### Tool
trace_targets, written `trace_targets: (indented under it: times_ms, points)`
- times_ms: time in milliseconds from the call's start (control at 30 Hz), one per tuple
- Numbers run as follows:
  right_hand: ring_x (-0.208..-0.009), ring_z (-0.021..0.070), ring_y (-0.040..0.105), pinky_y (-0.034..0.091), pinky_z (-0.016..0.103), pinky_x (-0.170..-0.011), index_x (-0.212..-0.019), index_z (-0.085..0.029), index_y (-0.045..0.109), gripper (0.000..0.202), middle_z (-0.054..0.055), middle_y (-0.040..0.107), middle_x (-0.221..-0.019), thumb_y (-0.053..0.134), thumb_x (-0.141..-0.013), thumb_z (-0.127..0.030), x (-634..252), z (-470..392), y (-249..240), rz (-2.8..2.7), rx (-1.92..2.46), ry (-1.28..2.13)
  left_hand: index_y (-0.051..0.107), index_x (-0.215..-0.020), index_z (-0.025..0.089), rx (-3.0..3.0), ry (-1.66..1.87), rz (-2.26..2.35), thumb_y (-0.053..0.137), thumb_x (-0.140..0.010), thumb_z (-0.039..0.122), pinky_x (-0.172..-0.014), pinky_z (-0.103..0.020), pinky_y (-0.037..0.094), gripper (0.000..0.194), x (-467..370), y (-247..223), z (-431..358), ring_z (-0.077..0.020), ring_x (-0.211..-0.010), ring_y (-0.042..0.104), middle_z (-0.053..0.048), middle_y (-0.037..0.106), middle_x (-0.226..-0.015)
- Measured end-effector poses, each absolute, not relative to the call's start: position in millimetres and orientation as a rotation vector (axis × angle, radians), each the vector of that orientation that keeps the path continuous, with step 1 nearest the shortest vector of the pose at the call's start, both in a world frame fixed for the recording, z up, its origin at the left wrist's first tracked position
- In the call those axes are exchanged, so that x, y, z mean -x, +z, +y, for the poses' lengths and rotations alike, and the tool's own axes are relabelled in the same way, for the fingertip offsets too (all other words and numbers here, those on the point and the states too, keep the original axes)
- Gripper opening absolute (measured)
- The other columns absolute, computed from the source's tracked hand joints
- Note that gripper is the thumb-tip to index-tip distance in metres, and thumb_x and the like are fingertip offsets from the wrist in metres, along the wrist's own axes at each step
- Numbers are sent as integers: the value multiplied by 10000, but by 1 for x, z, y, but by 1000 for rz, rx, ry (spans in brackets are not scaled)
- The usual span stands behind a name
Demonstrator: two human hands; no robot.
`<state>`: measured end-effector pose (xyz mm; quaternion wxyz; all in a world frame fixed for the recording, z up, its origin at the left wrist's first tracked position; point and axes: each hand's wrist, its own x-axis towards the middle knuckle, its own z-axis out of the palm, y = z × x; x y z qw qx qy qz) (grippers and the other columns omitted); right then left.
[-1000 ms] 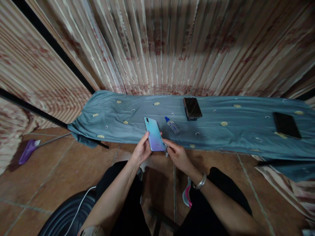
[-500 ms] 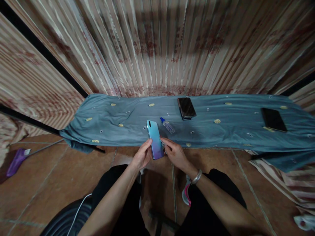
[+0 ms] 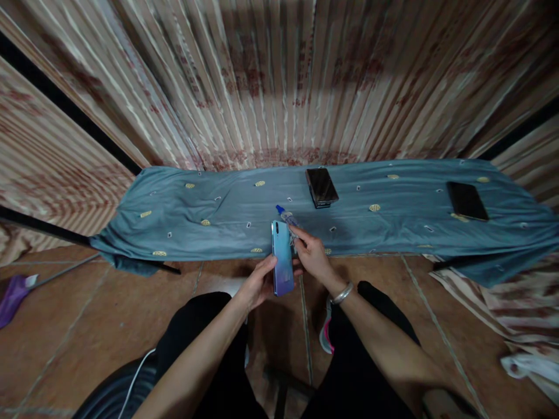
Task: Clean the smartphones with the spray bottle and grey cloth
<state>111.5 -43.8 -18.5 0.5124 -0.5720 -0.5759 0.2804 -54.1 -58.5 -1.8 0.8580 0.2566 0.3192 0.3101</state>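
Observation:
My left hand [image 3: 258,284] grips a phone [image 3: 283,262] by its lower part, thumb on the left edge and fingertips showing at the right. The phone's back faces up, shading from light blue to purple, with a dark camera strip in the top left corner. My right hand [image 3: 315,256] is at the phone's right edge, thumb and fingers drawn together around something small and pale that I cannot make out. Just beyond the phone lies a clear bottle with a blue cap [image 3: 280,209], its body partly hidden by my right fingers.
A blue patterned cloth [image 3: 231,233] covers the long bench. A dark stack of phone-like slabs [image 3: 322,186] lies past the bottle, and another dark flat slab [image 3: 466,201] farther right. A pleated curtain [image 3: 262,87] hangs behind. A purple object [image 3: 13,299] is on the floor.
The phone has turned more upright and come slightly lower and right in view. My right fingers have moved up along its right edge. The bench has shifted a little left in view.

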Motion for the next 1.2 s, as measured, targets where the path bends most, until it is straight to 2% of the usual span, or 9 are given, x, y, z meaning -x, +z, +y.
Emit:
trace_targets:
  times_ms: [233, 433, 633, 833, 1033, 1200]
  points:
    - [-1215, 188, 555, 413, 401, -1074, -1254, -234, 604, 439, 56, 618, -1287, 411, -872, -139, -116, -43, -18, -1543, 1348, 489, 631, -1130, 132, -604, 624, 678, 714, -720, 470, -852, -458, 528, 538, 52, 0, -62, -324, -984, 666, -175, 697, -1068]
    - [-1204, 186, 551, 429, 400, -1055, -1261, -226, 596, 443, 73, 636, -1252, 390, -884, -120, -114, -45, -11, -1634, 1313, 401, 657, -1061, 117, -595, 545, 759, 667, -745, 524, -743, -410, 561, 515, 48, -2, -65, -297, -882, 688, -171, 709, -999]
    - [-1239, 191, 516, 417, 428, -1068, -1290, -224, 566, 453, 73, 608, -1290, 360, -904, -110, -112, -47, -5, -1716, 1251, 338, 669, -1036, 109, -583, 539, 786, 616, -795, 510, -715, -390, 555, 472, 44, -6, -65, -276, -819, 694, -158, 719, -923]
    - [-1284, 217, 462, 395, 448, -1094, -1303, -190, 557, 445, 97, 557, -1346, 332, -925, -127, -110, -52, -5, -1812, 1256, 274, 697, -908, 105, -602, 583, 838, 650, -772, 494, -616, -336, 530, 415, 44, -10, -62, -224, -639, 670, -110, 709, -729]
    - [-1310, 226, 433, 400, 460, -1098, -1348, -207, 512, 464, 93, 546, -1359, 332, -929, -120, -102, -66, -5, -1935, 1211, 279, 694, -987, 124, -573, 663, 892, 658, -782, 452, -639, -328, 529, 388, 45, -13, -58, -214, -683, 670, -92, 714, -777]
    - [-1292, 238, 451, 405, 452, -1098, -1319, -170, 542, 442, 119, 567, -1328, 332, -934, -123, -106, -64, -3, -1943, 1223, 240, 700, -852, 108, -615, 646, 884, 661, -760, 501, -582, -305, 515, 405, 44, -11, -61, -188, -590, 645, -88, 701, -702]
